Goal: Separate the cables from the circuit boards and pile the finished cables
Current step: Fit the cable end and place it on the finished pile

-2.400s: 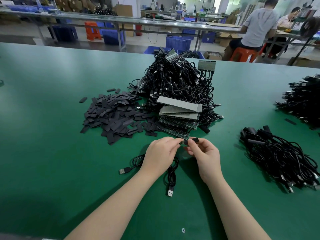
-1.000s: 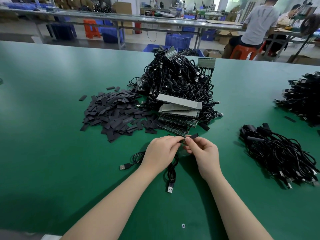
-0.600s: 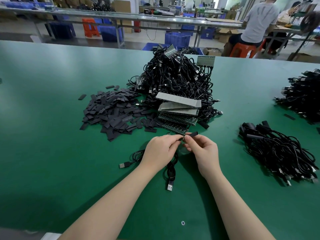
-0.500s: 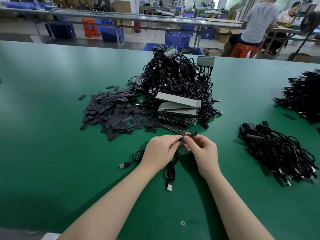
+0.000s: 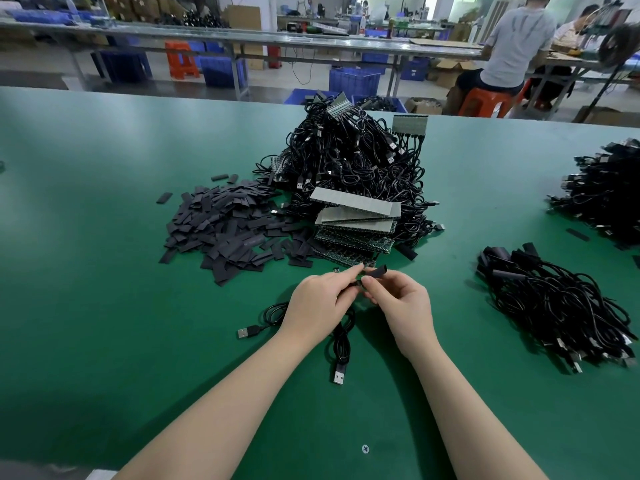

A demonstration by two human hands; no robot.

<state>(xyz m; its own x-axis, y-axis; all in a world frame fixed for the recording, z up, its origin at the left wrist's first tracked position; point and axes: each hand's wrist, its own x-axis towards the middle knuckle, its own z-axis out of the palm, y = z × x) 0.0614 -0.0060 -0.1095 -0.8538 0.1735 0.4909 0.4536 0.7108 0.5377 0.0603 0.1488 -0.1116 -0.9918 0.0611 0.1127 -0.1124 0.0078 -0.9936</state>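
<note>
My left hand (image 5: 320, 301) and my right hand (image 5: 403, 304) meet fingertip to fingertip over the green table (image 5: 104, 306). Together they pinch the end of a black cable, with a short black sleeve (image 5: 375, 271) sticking out between them. The cable (image 5: 341, 337) hangs down under my left hand and ends in a USB plug (image 5: 340, 374); a second USB plug (image 5: 247, 331) lies to the left. Behind my hands sits a stack of circuit boards (image 5: 356, 223) against a big heap of black cables (image 5: 349, 161). A pile of finished cables (image 5: 554, 303) lies to the right.
A spread of flat dark sleeve pieces (image 5: 228, 226) lies left of the boards. Another cable heap (image 5: 606, 192) sits at the far right edge. People sit at a bench beyond the table, with blue crates on the floor.
My hands have stayed in place, fingers working slightly at the cable end; the black sleeve has shifted a little between the fingertips. The cable and plugs on the table have not moved.
</note>
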